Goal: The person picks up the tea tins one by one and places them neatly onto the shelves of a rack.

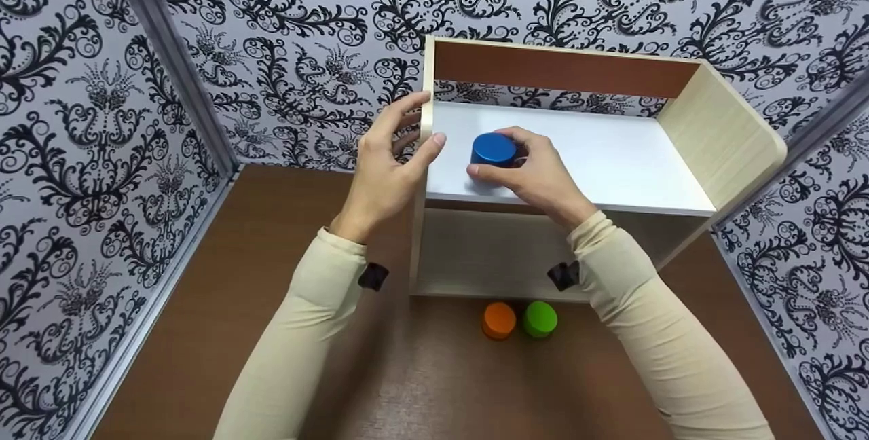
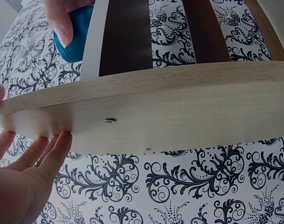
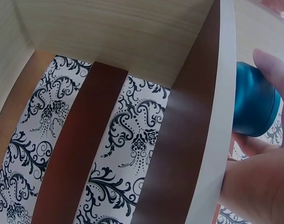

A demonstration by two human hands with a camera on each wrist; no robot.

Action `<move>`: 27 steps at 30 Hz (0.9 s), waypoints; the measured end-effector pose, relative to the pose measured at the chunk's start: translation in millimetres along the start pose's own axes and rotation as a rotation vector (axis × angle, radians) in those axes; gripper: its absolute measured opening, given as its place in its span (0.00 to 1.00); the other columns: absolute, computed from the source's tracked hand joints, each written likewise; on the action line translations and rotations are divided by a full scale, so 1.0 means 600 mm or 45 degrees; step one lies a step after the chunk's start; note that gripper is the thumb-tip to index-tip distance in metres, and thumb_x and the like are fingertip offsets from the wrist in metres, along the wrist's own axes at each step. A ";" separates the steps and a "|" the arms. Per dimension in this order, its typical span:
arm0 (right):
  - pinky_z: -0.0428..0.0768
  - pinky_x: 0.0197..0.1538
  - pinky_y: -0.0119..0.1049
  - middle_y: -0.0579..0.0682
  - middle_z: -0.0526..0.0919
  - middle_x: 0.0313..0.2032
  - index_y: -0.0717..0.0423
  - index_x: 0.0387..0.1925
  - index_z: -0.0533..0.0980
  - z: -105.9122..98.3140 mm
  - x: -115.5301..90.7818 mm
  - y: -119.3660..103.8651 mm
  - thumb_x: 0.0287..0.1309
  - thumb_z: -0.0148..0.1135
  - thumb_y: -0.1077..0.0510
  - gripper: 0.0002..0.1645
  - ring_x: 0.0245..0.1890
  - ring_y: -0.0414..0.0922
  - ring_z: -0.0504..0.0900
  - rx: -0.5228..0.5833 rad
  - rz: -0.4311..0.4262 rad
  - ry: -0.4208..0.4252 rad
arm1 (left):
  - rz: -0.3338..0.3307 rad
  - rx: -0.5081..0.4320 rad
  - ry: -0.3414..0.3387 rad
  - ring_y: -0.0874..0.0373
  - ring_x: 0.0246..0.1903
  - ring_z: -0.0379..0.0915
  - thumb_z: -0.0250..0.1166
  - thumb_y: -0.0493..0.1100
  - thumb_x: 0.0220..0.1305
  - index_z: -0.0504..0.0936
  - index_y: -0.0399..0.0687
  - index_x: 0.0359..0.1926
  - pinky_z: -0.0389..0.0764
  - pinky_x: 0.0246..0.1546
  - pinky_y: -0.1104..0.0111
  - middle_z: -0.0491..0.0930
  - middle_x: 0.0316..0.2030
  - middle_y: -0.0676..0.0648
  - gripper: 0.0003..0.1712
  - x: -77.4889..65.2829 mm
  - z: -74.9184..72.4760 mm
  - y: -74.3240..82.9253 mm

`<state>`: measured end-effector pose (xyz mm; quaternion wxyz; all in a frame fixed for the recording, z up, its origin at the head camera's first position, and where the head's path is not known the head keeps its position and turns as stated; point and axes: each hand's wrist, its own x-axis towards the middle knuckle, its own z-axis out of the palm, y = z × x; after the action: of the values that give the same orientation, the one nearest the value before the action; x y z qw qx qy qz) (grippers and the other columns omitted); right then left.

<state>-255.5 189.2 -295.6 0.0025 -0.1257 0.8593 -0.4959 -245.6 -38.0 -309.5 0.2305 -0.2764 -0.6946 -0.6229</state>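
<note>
My right hand (image 1: 540,168) grips a blue cylinder (image 1: 494,149) by its sides, thumb in front and fingers behind, over the left part of the white shelf (image 1: 604,155). In the right wrist view the blue cylinder (image 3: 254,100) stands close against the shelf surface. My left hand (image 1: 385,168) holds the left side panel (image 1: 428,107) of the wooden shelf unit, thumb on the inner side and fingers on the outer side. The left wrist view shows the fingertips (image 2: 62,140) touching the panel's outer face.
An orange cylinder (image 1: 499,321) and a green cylinder (image 1: 540,319) stand side by side on the brown table (image 1: 421,372), in front of the unit's lower compartment (image 1: 489,250). The right side panel (image 1: 726,134) bounds the shelf. Patterned walls (image 1: 285,53) surround the table.
</note>
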 end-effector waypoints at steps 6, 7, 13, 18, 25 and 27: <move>0.76 0.67 0.45 0.55 0.78 0.57 0.58 0.63 0.75 0.000 0.001 0.002 0.52 0.78 0.42 0.41 0.56 0.51 0.76 -0.034 -0.004 0.000 | -0.003 -0.006 0.006 0.50 0.59 0.75 0.68 0.41 0.67 0.72 0.40 0.68 0.79 0.61 0.66 0.72 0.64 0.42 0.31 0.000 0.000 0.000; 0.76 0.66 0.45 0.55 0.78 0.57 0.57 0.63 0.75 0.001 0.000 0.003 0.52 0.78 0.42 0.41 0.56 0.51 0.76 -0.037 -0.004 0.002 | -0.005 -0.007 0.006 0.49 0.59 0.75 0.68 0.41 0.67 0.72 0.40 0.68 0.79 0.61 0.66 0.72 0.64 0.42 0.30 0.000 0.000 0.000; 0.78 0.64 0.44 0.55 0.78 0.56 0.57 0.62 0.76 0.005 -0.001 0.004 0.51 0.79 0.42 0.41 0.54 0.50 0.78 -0.064 -0.023 0.016 | -0.014 -0.015 0.005 0.50 0.59 0.74 0.68 0.41 0.67 0.72 0.40 0.68 0.79 0.61 0.66 0.72 0.64 0.43 0.31 0.000 0.000 0.001; 0.78 0.64 0.43 0.55 0.77 0.55 0.57 0.62 0.76 0.008 -0.002 0.004 0.51 0.78 0.40 0.42 0.54 0.50 0.77 -0.091 -0.022 0.023 | -0.008 -0.016 0.010 0.52 0.59 0.75 0.67 0.40 0.67 0.72 0.40 0.68 0.79 0.61 0.66 0.72 0.63 0.43 0.30 -0.001 0.001 0.001; 0.78 0.64 0.43 0.54 0.76 0.53 0.56 0.62 0.77 0.010 -0.002 0.004 0.50 0.78 0.38 0.43 0.54 0.50 0.75 -0.123 -0.012 0.031 | -0.010 0.002 0.003 0.53 0.59 0.75 0.67 0.42 0.68 0.72 0.40 0.69 0.79 0.61 0.66 0.72 0.63 0.42 0.31 -0.002 0.000 0.001; 0.78 0.64 0.43 0.55 0.76 0.53 0.57 0.62 0.77 0.011 -0.003 0.004 0.50 0.78 0.38 0.43 0.54 0.49 0.75 -0.136 -0.013 0.035 | -0.011 0.004 0.003 0.53 0.59 0.75 0.67 0.42 0.68 0.72 0.40 0.69 0.79 0.61 0.66 0.72 0.63 0.42 0.31 -0.002 -0.001 0.000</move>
<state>-253.5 185.2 -301.0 -0.0186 -0.1234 0.8838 -0.4509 -244.6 -38.4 -310.0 0.2291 -0.2725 -0.6966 -0.6229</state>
